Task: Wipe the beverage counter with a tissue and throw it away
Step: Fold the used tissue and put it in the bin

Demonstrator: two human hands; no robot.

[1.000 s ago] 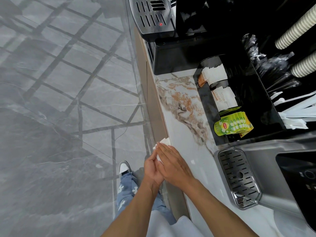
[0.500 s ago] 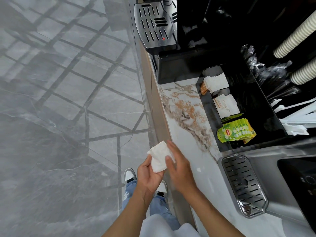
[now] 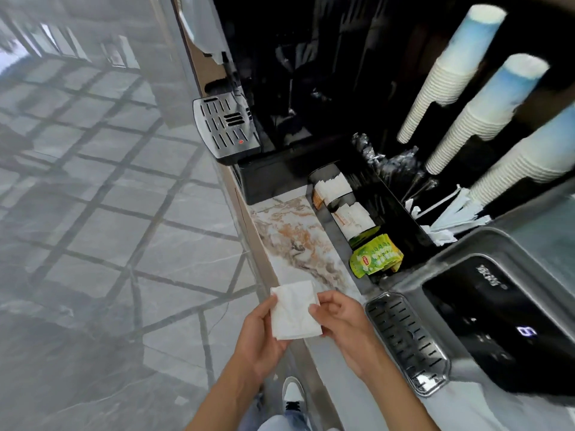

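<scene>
Both hands, the left hand (image 3: 259, 334) and right hand (image 3: 342, 321), gripped a folded white paper tissue (image 3: 294, 311), now lifted clear above the marble counter's (image 3: 298, 241) front edge, suggesting wiping was finished and disposal remained.

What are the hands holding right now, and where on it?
A white tissue: left hand grips its left edge, right hand pinches its right edge, above the counter edge.
</scene>
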